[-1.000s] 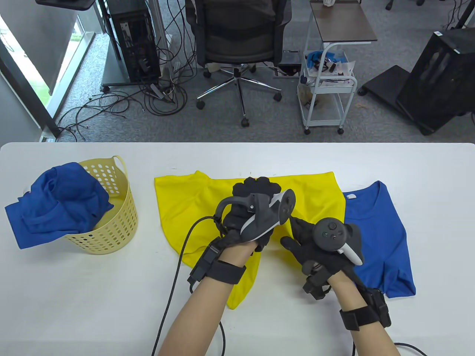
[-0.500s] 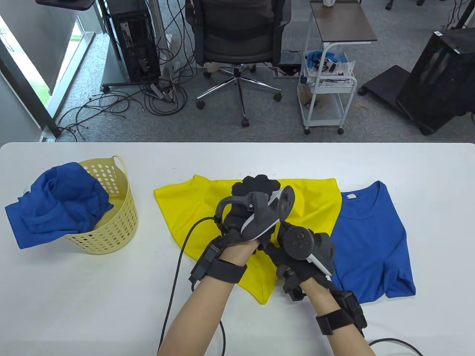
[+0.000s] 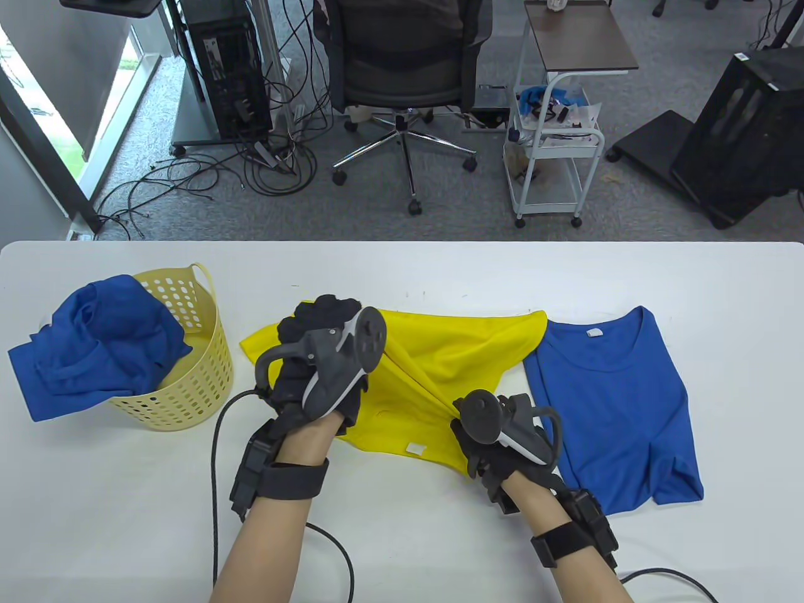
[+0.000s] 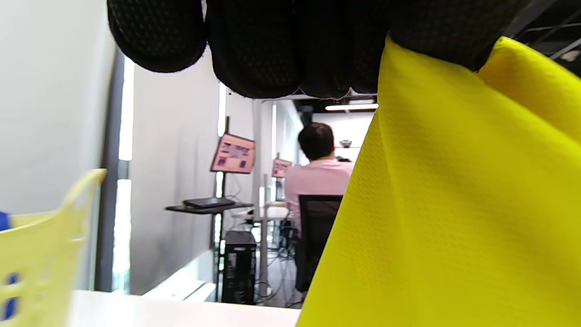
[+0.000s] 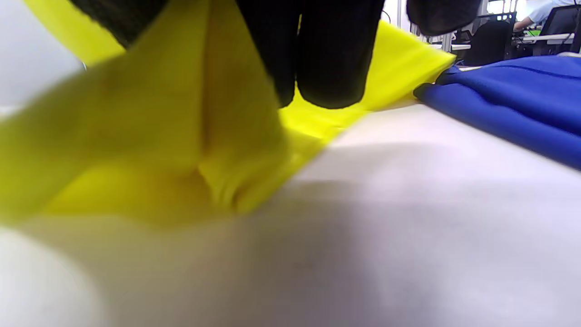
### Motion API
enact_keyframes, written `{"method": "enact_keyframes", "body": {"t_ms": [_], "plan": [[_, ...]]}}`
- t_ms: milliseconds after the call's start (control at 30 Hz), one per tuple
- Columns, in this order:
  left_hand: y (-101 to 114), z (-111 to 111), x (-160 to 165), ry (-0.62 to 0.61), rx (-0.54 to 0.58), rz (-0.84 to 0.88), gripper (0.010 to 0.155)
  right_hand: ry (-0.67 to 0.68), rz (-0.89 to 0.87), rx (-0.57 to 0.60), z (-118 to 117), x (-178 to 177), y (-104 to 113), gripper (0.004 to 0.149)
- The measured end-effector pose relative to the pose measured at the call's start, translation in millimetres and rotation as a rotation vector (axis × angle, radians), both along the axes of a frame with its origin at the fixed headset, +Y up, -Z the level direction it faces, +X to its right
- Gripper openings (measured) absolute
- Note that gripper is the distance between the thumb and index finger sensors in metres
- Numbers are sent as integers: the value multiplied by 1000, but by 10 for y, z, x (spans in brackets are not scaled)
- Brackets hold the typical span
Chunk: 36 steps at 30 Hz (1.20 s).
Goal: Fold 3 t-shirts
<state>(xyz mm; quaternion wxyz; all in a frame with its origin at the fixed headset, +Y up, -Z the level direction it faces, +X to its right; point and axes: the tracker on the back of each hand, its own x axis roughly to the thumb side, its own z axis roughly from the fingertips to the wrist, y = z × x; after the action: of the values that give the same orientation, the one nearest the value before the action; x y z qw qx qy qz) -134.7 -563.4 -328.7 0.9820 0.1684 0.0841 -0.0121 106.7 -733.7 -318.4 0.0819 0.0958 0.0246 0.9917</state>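
A yellow t-shirt (image 3: 440,364) lies crumpled in the middle of the white table, its collar label facing me. My left hand (image 3: 314,364) grips its left part and lifts it; the left wrist view shows yellow cloth (image 4: 445,204) hanging from the curled fingers (image 4: 272,45). My right hand (image 3: 496,440) grips the shirt's near right edge close to the table; the right wrist view shows the cloth (image 5: 181,136) bunched under the fingers (image 5: 327,54). A blue t-shirt (image 3: 615,402) lies flat to the right. Another blue t-shirt (image 3: 94,345) hangs over the basket.
A pale yellow perforated basket (image 3: 188,377) stands at the table's left. Glove cables (image 3: 217,452) trail over the near table edge. An office chair (image 3: 402,75), a white cart (image 3: 559,138) and a computer tower (image 3: 229,63) stand on the floor beyond the far edge.
Both hands took hold of the yellow shirt and pulled it left, off the blue shirt. The left hand moved left and lifted cloth; the right hand shifted left and down to the shirt's near edge.
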Motion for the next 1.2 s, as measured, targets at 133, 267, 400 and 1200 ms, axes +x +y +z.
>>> {"method": "enact_keyframes", "body": {"t_ms": [133,267,400,1200], "plan": [[-66,76,-341,56,-29,17,39,22,28,11,12,45,100,42],[-150,153,-587,86,-84,20,39,35,71,76,51,81,323,43],[-223,231,-813,73,-171,18,39,25,11,147,87,196,615,42],[-1069,286,-694,-167,-584,-38,42,122,-49,-214,-7,561,651,43]]}}
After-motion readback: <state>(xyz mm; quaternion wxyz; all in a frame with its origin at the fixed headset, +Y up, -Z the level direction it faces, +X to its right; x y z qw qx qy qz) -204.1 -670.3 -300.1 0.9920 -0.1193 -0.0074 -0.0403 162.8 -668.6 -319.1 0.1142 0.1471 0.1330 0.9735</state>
